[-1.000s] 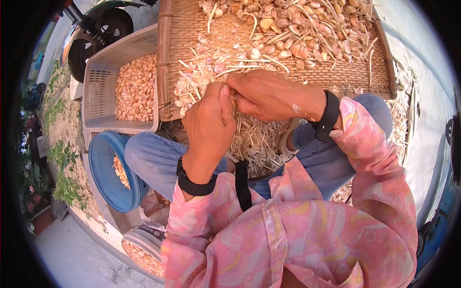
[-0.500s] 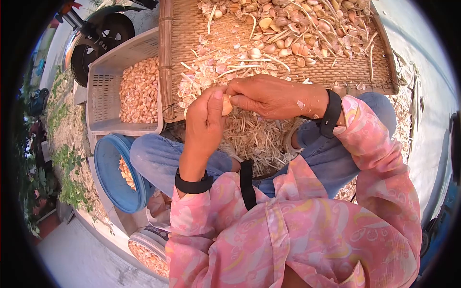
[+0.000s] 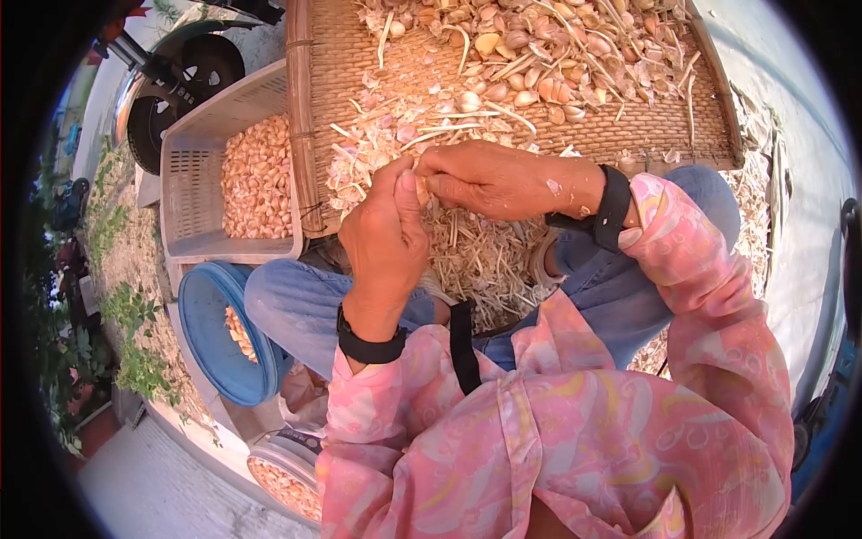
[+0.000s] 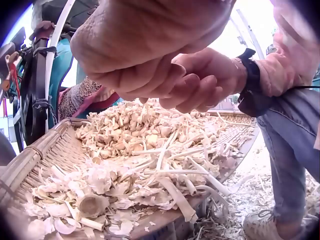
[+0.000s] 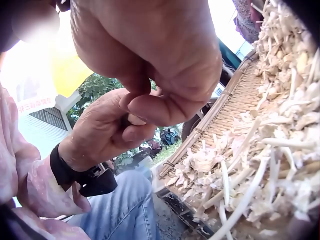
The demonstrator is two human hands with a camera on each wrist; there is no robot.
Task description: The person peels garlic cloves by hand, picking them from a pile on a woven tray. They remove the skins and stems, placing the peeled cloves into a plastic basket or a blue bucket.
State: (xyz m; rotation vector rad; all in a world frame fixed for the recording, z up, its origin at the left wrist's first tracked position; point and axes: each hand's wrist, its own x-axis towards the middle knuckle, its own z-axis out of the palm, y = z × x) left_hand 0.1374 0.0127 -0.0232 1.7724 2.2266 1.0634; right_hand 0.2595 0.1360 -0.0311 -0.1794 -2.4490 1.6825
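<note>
Both hands meet over the near edge of a woven tray (image 3: 341,63). The left hand (image 3: 384,242) pinches a pale garlic clove (image 3: 422,190) between thumb and fingers; part of the clove (image 5: 135,120) shows in the right wrist view. Curled against it, the right hand (image 3: 512,182) has its thumb and fingertips on the same clove. In the left wrist view the fingers of both hands overlap and hide the clove. Peeled skins and stems (image 3: 395,135) lie on the tray just beyond the hands, with a heap of unpeeled garlic (image 3: 557,54) farther back.
Left of the tray stands a white plastic crate (image 3: 190,198) holding peeled cloves (image 3: 256,180). Nearer are a blue bucket (image 3: 202,332) with some cloves and a round container of cloves (image 3: 285,490). Stems and skins (image 3: 489,269) litter the ground between the legs. A wheel (image 3: 148,130) stands at the upper left.
The left hand turned outward, showing more of the clove, then closed back toward the right fingers, covering most of it. The right hand stayed nearly in place.
</note>
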